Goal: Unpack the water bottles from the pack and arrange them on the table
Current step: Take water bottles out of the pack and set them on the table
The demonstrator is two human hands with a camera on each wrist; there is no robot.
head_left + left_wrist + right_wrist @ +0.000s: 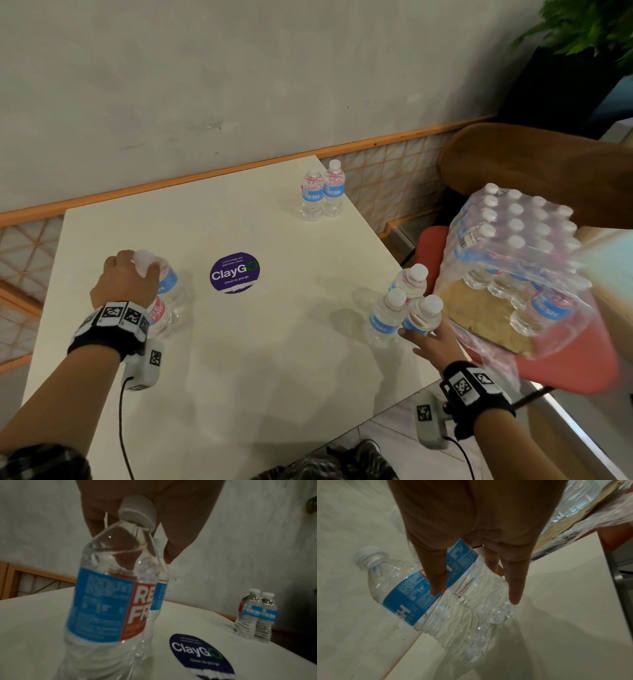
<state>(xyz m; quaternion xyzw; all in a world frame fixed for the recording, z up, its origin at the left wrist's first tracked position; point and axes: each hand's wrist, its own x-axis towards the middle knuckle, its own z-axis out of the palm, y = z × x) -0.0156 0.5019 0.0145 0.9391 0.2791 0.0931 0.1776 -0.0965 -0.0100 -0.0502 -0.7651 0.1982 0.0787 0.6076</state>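
Over the left side of the white table [257,359], my left hand [126,284] grips the white cap [137,511] of an upright water bottle [106,601]; a second bottle [159,595] stands right behind it. At the table's right edge my right hand [431,342] holds the lower body of a tilted bottle [423,315], thumb [435,574] on its blue label [412,599]. Two more bottles [399,298] stand just beside that one. A pair of bottles [323,193] stands at the far corner. The shrink-wrapped pack [513,257], torn open at its near end, lies on a red chair [565,370].
A round purple ClayGo sticker [234,273] marks the table's middle. A grey wall with an orange-trimmed tiled strip [387,185] runs behind the table. A wooden chair back [548,164] rises behind the pack, with a dark planter [561,85] beyond.
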